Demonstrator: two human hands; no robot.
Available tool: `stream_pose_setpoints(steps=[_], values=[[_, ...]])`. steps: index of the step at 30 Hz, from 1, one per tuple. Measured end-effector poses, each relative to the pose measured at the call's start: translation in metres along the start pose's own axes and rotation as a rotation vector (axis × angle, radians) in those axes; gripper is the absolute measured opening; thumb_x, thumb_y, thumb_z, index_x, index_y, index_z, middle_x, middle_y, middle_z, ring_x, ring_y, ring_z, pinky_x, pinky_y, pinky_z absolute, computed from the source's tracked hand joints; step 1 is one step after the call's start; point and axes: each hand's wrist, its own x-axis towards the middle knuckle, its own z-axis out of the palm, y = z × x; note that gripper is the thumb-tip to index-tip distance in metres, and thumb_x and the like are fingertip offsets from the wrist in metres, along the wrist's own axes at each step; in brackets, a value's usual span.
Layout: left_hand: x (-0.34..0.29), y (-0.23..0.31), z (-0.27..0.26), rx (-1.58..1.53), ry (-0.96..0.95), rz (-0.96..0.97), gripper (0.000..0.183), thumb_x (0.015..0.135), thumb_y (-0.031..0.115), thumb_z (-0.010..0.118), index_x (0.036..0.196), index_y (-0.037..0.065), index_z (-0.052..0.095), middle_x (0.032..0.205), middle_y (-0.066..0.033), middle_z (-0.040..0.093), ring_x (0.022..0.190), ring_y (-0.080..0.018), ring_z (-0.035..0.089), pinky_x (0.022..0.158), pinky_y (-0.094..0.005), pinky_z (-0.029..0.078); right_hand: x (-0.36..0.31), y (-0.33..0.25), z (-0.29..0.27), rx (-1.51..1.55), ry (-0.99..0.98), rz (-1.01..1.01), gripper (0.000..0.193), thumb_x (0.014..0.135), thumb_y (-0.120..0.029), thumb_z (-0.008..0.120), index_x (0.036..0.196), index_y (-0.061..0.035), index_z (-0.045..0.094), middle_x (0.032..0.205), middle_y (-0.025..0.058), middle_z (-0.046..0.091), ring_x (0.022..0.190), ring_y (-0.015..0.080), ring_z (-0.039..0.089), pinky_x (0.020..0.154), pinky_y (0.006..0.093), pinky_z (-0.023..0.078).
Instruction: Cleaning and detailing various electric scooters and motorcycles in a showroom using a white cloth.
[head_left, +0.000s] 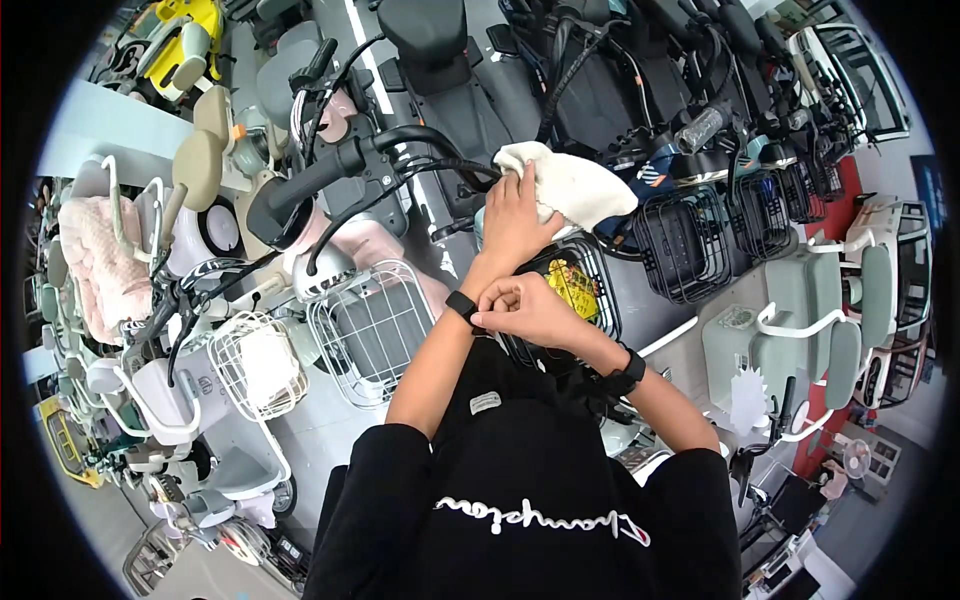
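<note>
In the head view, a person's left hand (518, 220) lay spread on a white cloth (580, 188) beside black cables (455, 163), at a black basket's (605, 285) far edge, its grip impossible to tell. The right hand (528, 306) curled against the left wrist's black band (461, 306); a loosened left hand could have dropped the cloth onto the basket's yellow package (572, 292). A white wire basket (319, 335) and another black basket (684, 285) hemmed in both sides.

pink fluffy cover (105, 265) off to left, white wire basket (228, 372) nearby; yellow vehicle (196, 48) upper left; small fan (856, 458) far right.
</note>
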Motion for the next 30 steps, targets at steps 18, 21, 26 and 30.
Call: stream_pose_setpoints(steps=[18, 21, 26, 30], values=[[-0.008, 0.042, -0.029, 0.365, -0.059, -0.181, 0.085, 0.079, 0.047, 0.069, 0.135, -0.014, 0.047, 0.124, -0.0279, 0.059, 0.103, -0.0323, 0.063, 0.086, -0.0425, 0.049, 0.007, 0.009, -0.084, -0.952, 0.825, -0.322, 0.049, 0.099, -0.026, 0.052, 0.141, -0.0009, 0.049, 0.148, 0.0281, 0.041, 0.134, 0.0458, 0.043, 0.11, 0.0507, 0.036], [-0.002, 0.057, -0.049, 0.329, -0.36, -0.295, 0.069, 0.081, 0.044, 0.069, 0.121, -0.01, 0.06, 0.124, -0.0283, 0.059, 0.101, -0.0309, 0.062, 0.083, -0.0406, 0.048, 0.024, 0.026, -0.098, -1.048, 0.801, -0.27, 0.053, 0.101, -0.031, 0.048, 0.144, -0.002, 0.046, 0.155, 0.0248, 0.035, 0.142, 0.0447, 0.034, 0.115, 0.0532, 0.029], [0.029, 0.04, -0.045, 0.232, -0.036, -0.086, 0.062, 0.085, 0.037, 0.067, 0.131, -0.003, 0.055, 0.133, -0.0263, 0.055, 0.122, -0.0315, 0.054, 0.096, -0.0431, 0.044, 0.059, 0.029, -0.147, -1.223, 0.837, -0.326, 0.05, 0.098, -0.035, 0.051, 0.136, -0.0026, 0.054, 0.149, 0.0187, 0.046, 0.142, 0.0429, 0.034, 0.116, 0.054, 0.026], [0.032, -0.008, 0.013, 0.104, 0.104, 0.097, 0.054, 0.092, 0.029, 0.059, 0.134, -0.004, 0.052, 0.138, -0.0227, 0.054, 0.128, -0.037, 0.05, 0.109, -0.0454, 0.038, 0.08, 0.019, -0.169, -1.228, 0.811, -0.329, 0.047, 0.093, -0.036, 0.057, 0.128, -0.004, 0.063, 0.137, 0.0162, 0.058, 0.136, 0.0415, 0.043, 0.114, 0.0542, 0.031]])
